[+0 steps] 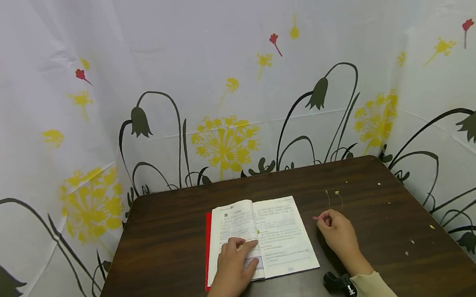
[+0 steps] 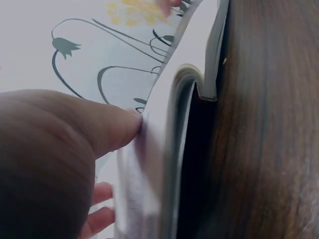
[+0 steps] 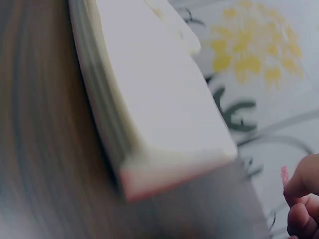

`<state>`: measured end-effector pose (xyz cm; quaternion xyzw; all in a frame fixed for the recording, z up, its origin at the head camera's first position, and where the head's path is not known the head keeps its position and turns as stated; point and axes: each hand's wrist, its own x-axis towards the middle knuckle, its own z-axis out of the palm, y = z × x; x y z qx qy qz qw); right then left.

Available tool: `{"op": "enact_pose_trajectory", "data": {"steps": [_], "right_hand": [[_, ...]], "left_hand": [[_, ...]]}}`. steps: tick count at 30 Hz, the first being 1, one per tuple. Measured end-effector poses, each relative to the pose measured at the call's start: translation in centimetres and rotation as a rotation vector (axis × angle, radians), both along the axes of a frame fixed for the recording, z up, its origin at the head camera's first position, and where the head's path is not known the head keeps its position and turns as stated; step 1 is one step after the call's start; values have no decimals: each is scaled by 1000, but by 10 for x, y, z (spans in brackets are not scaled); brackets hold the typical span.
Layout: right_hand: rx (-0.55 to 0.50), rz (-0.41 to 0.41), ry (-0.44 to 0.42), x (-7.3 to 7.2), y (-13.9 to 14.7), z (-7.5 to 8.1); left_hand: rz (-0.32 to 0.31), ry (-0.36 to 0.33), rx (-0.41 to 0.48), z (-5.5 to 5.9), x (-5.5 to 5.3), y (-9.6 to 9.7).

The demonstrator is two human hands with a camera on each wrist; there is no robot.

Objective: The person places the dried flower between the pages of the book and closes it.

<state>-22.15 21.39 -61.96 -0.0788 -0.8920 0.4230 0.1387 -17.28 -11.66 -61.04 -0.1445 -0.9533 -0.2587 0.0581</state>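
Note:
An open printed book (image 1: pixel 287 237) with a red cover edge lies on the dark table. My left hand (image 1: pixel 233 265) rests on its left page, fingers spread toward the fold; in the left wrist view the thumb (image 2: pixel 112 127) presses near the page's lower edge. A small yellow piece (image 1: pixel 258 232) lies by the fold. Right of the book, my right hand (image 1: pixel 339 235) pinches a small pink petal-like piece (image 3: pixel 284 177) between thumb and finger, just above the table. Beyond that hand lie two thin stems with tiny heads (image 1: pixel 337 192).
Small pale and yellow bits (image 1: pixel 432 227) are scattered over the right side of the wooden table (image 1: pixel 166 245). A flower-patterned curtain (image 1: pixel 200 77) hangs behind the table's far edge. A black wrist device (image 1: pixel 340 285) is on the right forearm.

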Motion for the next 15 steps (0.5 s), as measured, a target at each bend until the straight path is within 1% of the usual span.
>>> {"op": "enact_pose_trajectory", "data": {"steps": [3,6,9,12,15], "right_hand": [[-110,10,-4,6,-22,9],[-221,30,-4,10,-50,18],[-295,82,22,9,-82,25],[-374,157,4,4,-110,24],[-415,155,-50,-1,-127,16]], "left_hand": [[-14,-57,16,-3,0,0],[-34,-109,27,-5,1,0],[-43,-123,34,-4,1,-2],[-46,-127,43,-2,0,-3],[-60,-143,45,-2,-1,-3]]}}
